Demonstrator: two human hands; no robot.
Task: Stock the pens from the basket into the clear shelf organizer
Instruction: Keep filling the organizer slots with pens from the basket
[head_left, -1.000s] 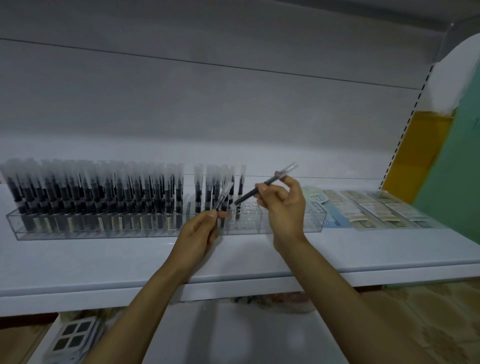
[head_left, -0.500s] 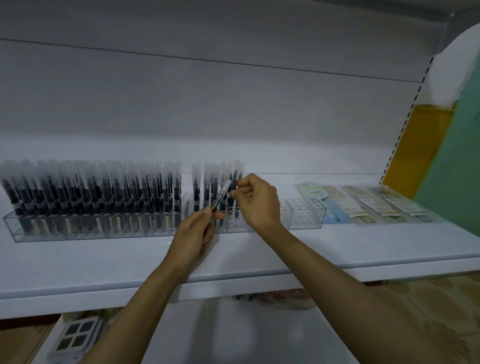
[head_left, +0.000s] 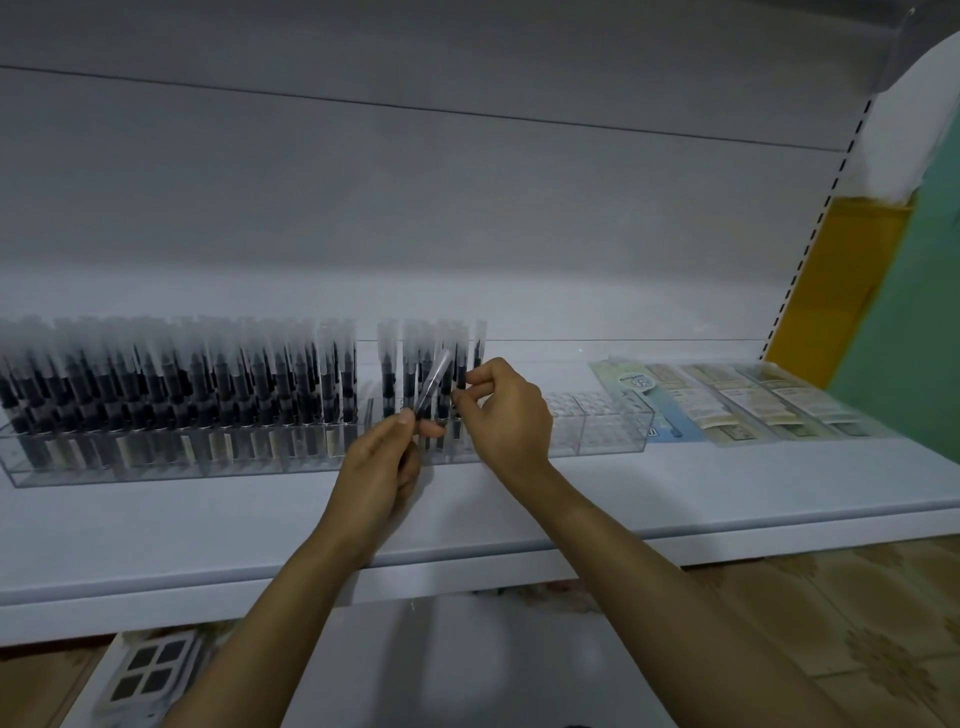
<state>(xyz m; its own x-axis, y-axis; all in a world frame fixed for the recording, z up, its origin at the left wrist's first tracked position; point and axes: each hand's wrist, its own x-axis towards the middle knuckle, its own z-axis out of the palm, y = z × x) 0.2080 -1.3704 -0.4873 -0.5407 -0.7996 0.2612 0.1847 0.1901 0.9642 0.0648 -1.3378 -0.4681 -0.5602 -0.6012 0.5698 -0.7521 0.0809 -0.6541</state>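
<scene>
A long clear organizer (head_left: 597, 431) lies on the white shelf (head_left: 727, 493), packed on its left with several upright black pens with frosted caps (head_left: 182, 384); its right end holds none. My left hand (head_left: 382, 467) pinches one pen (head_left: 434, 382) that tilts up to the right in front of the organizer. My right hand (head_left: 506, 410) pinches the barrel of an upright pen (head_left: 461, 384) standing in a slot at the right edge of the filled rows. The basket is out of view.
Flat packets in clear sleeves (head_left: 727, 400) lie on the shelf right of the organizer. A perforated upright (head_left: 810, 218) and yellow-green wall bound the right side. A lower shelf holds a white box with dark squares (head_left: 148, 670).
My right hand carried its pen from a slanted hold down to the left and stood it upright in a slot. The left hand stayed put with its pen.
</scene>
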